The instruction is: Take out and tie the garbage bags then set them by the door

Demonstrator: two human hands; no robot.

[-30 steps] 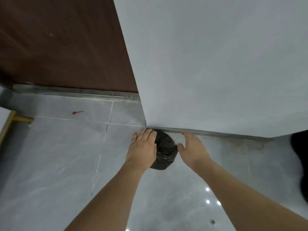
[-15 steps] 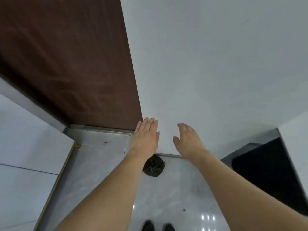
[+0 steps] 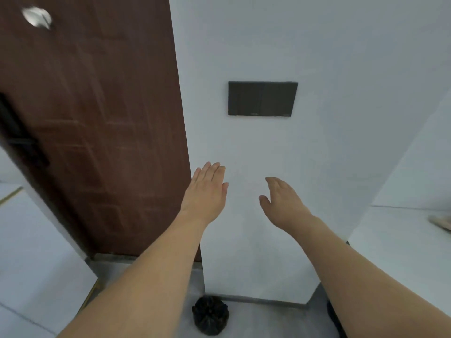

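Head view, at the doorway. A tied black garbage bag (image 3: 210,315) sat on the grey floor (image 3: 263,320) at the foot of the white wall (image 3: 317,154), just beside the lower corner of the brown door (image 3: 97,118); its gathered, knotted top faced upward, and nothing touched it. Both hands were raised well above the bag and in front of the wall. The left hand (image 3: 206,191) was released, with straight fingers held together and nothing in it. The right hand (image 3: 283,198) was likewise released, its fingers relaxed and slightly parted from the thumb, and it held nothing. A dark rectangular wall panel (image 3: 262,98) was mounted above the hands, and a blurred metal fitting (image 3: 36,17) showed near the top of the door. The step in hand appeared to be the last one for this bag, the setting-down by the door, which looked complete. Since the task spoke of several bags, the next move probably called for turning away from the door to fetch another; whether any remained could not be told from this view.
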